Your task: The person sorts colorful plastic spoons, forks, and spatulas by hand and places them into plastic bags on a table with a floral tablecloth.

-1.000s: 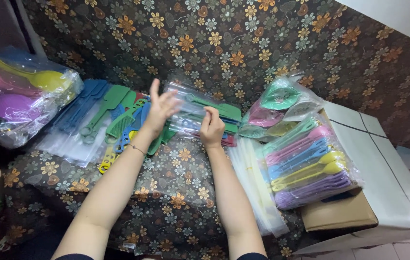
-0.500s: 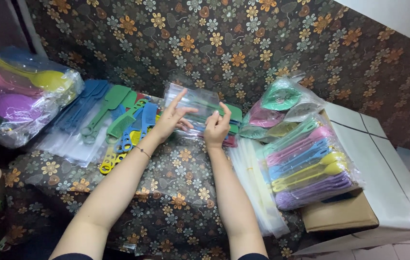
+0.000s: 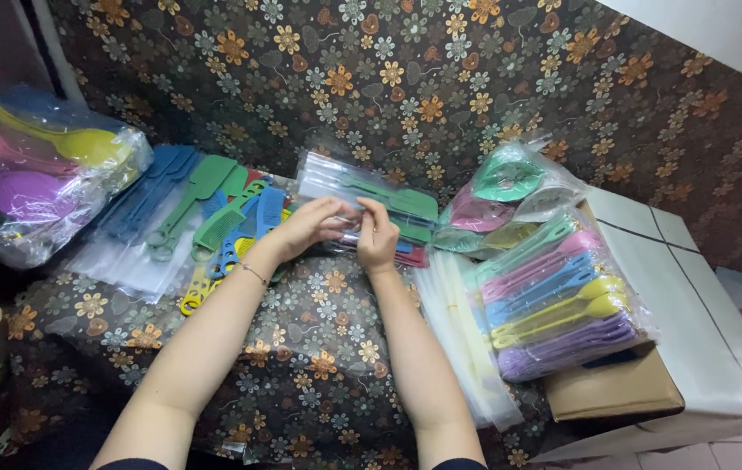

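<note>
My left hand (image 3: 306, 226) and my right hand (image 3: 378, 233) meet at the near edge of a clear plastic packet (image 3: 362, 187) with green, blue and red combs inside. Both hands pinch that edge, fingertips almost touching. The packet lies on a stack of similar filled packets (image 3: 410, 235) on the flowered cloth (image 3: 319, 348). A thin bracelet is on my left wrist.
Loose green and blue combs (image 3: 205, 209) lie on flat clear bags at the left. A bag of coloured spoons (image 3: 31, 165) is far left. At the right stand a bundle of pastel utensils (image 3: 554, 296), empty clear bags (image 3: 467, 339), a cardboard box (image 3: 615, 392) and a white box (image 3: 693, 305).
My hands have drawn in from lying flat and spread on the packets to pinching the near edge of the top packet together.
</note>
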